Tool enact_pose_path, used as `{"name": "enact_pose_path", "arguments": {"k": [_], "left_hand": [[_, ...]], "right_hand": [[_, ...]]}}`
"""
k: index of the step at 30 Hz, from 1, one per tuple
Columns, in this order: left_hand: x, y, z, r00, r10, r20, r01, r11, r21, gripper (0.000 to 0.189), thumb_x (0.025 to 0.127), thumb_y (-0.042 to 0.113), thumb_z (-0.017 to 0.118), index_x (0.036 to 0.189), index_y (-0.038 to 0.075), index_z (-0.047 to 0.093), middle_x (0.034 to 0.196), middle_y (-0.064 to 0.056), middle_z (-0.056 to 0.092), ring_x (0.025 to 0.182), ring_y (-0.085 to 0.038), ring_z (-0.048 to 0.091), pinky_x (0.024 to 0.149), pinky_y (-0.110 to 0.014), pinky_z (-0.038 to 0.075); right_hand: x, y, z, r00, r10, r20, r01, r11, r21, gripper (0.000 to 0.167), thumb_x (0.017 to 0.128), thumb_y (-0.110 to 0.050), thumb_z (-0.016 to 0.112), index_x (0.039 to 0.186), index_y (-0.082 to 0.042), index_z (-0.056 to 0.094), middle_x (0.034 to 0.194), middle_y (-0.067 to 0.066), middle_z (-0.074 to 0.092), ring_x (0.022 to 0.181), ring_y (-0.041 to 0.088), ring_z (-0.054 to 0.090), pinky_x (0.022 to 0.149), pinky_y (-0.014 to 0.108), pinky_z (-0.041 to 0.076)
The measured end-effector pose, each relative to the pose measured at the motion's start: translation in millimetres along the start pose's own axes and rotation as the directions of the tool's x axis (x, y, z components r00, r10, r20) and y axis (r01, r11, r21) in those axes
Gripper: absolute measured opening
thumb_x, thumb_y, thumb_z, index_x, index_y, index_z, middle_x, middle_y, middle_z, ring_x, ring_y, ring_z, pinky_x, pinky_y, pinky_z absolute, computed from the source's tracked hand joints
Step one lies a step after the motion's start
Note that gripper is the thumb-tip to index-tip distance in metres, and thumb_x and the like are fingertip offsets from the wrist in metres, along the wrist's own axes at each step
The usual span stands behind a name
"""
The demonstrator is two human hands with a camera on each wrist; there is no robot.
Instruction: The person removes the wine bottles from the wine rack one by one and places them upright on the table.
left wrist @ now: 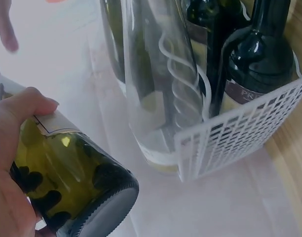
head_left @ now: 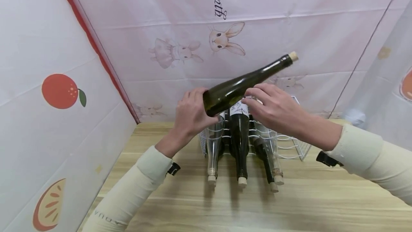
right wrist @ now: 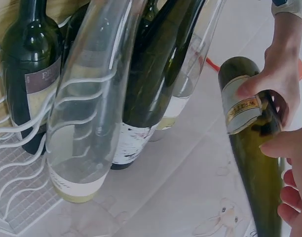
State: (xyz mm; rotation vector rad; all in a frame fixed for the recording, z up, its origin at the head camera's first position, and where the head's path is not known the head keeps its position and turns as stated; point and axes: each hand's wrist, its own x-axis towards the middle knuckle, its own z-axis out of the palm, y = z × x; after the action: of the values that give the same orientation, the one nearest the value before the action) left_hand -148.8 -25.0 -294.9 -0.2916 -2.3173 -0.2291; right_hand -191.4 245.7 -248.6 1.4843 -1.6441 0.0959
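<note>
A corked dark green wine bottle point(head_left: 238, 90) is held tilted above a white wire wine rack point(head_left: 302, 149), its cork up to the right. My left hand point(head_left: 192, 112) grips it round the base end, the thumb lying across the label in the right wrist view. Close by the bottle's middle is my right hand point(head_left: 278, 105), fingers loosely bent; in the left wrist view its fingertips point(left wrist: 8, 39) appear apart from the glass. Below, a green bottle with a white label point(head_left: 239, 135) and clear bottles point(head_left: 214, 146) lie in the rack, corks toward me.
Dark bottles with purple labels point(right wrist: 42, 74) lie lower in the rack. The rack's white mesh side point(left wrist: 240, 128) stands beside them on the wooden table point(head_left: 180, 203). Printed cloth walls point(head_left: 154, 6) rise behind and to the left.
</note>
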Motion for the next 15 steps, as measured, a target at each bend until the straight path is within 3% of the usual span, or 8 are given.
{"name": "enact_pose_path", "arguments": {"k": [6,11,15], "left_hand": [[-3.7,-14.7,-1.9,0.998,-0.053,-0.022,0.052,0.998,-0.042,0.083,0.064,0.037,0.090,0.132,-0.001,0.061,0.123,-0.016,0.070,0.111,-0.035,0.066,0.087,-0.051,0.060],[-6.2,-27.5,-1.4,0.994,-0.103,-0.034,0.100,0.992,-0.079,0.085,0.064,0.037,0.091,0.133,0.000,0.059,0.122,-0.017,0.069,0.109,-0.035,0.065,0.086,-0.053,0.059],[-6.8,-36.7,-0.4,0.986,-0.163,-0.019,0.159,0.979,-0.126,0.088,0.063,0.035,0.093,0.134,-0.001,0.056,0.120,-0.019,0.067,0.108,-0.035,0.063,0.089,-0.051,0.058]], "right_hand": [[-7.1,5.6,3.7,0.998,0.046,0.049,-0.048,0.998,0.045,0.035,0.080,-0.008,0.082,0.111,0.002,0.070,0.113,0.021,0.073,0.105,0.039,0.069,0.093,0.048,0.061],[-12.4,12.4,7.9,0.990,0.096,0.106,-0.104,0.992,0.067,0.038,0.078,-0.010,0.083,0.111,0.005,0.070,0.110,0.023,0.072,0.104,0.040,0.068,0.094,0.049,0.060],[-16.1,17.3,8.9,0.957,0.200,0.209,-0.225,0.969,0.105,0.043,0.078,-0.009,0.083,0.114,0.009,0.067,0.115,0.024,0.069,0.111,0.042,0.065,0.099,0.054,0.056]]}}
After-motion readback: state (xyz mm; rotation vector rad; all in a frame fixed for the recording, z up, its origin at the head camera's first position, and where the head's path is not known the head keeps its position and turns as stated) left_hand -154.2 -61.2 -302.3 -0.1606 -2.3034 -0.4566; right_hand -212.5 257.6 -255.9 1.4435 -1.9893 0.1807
